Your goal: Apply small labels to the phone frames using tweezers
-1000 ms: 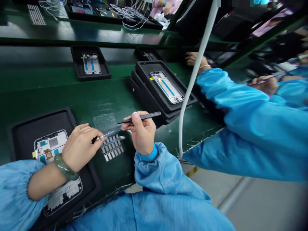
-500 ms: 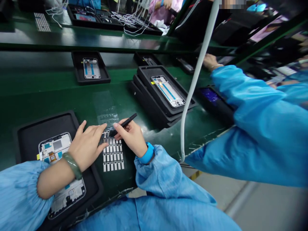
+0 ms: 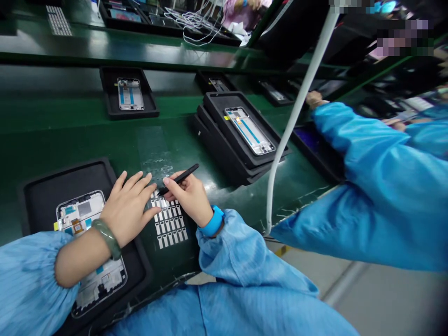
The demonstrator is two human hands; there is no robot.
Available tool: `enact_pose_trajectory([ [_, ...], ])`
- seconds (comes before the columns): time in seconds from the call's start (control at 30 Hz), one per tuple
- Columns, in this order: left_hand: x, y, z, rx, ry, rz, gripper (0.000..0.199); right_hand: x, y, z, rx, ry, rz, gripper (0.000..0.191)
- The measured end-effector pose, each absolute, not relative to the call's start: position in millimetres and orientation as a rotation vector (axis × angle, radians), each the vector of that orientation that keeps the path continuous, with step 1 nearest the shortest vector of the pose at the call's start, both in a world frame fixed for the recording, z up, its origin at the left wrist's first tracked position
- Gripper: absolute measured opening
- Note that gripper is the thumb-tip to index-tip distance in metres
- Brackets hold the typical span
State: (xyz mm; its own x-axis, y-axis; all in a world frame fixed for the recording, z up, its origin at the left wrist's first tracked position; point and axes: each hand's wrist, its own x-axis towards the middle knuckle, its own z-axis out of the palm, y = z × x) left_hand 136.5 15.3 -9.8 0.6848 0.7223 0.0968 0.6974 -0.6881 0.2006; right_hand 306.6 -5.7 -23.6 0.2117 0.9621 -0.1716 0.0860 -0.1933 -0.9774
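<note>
My left hand [image 3: 128, 205] hangs open, fingers spread, just left of a sheet of small silver-white labels [image 3: 170, 221] lying on the green belt. My right hand [image 3: 187, 200] pinches black tweezers [image 3: 178, 179], their tip over the sheet's top edge. Under my left wrist, a phone frame [image 3: 81, 210] with exposed coloured parts lies in a black tray [image 3: 66, 170]. My forearm hides the frame's middle. A jade bangle [image 3: 107, 239] circles my left wrist, and a blue strap [image 3: 213, 221] circles my right.
A clear film [image 3: 154, 149] lies beyond the labels. Black trays holding phone frames [image 3: 249, 130] stand on the belt ahead. A co-worker's blue sleeve [image 3: 378, 186] fills the right side, and a white hose [image 3: 301, 116] hangs down. A second bench with white cables lies behind.
My left hand's fingers have opened from a pinch. My right hand has swung the tweezers left, down to the label sheet. The co-worker's arm has moved farther away.
</note>
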Motion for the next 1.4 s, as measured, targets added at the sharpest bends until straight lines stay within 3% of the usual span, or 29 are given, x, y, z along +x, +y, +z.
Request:
enact_pose_trajectory([
  [0.67, 138, 15, -10, 2.668, 1.205, 0.276, 0.048, 305, -1, -24, -1.508, -0.988, 1.192, 0.029],
  [0.97, 130, 16, -6, 2.512, 1.138, 0.466, 0.050, 305, 4, 0, -1.106, -0.642, 1.428, 0.026],
  [1.13, 108, 11, 22, 2.011, 1.161, 0.847, 0.022, 275, 9, 19, -0.923, -0.725, 1.484, 0.027],
  [1.4, 41, 1, 40, 1.932, 1.172, 0.500, 0.032, 237, 27, 49, -0.825, -1.281, 1.719, 0.026],
])
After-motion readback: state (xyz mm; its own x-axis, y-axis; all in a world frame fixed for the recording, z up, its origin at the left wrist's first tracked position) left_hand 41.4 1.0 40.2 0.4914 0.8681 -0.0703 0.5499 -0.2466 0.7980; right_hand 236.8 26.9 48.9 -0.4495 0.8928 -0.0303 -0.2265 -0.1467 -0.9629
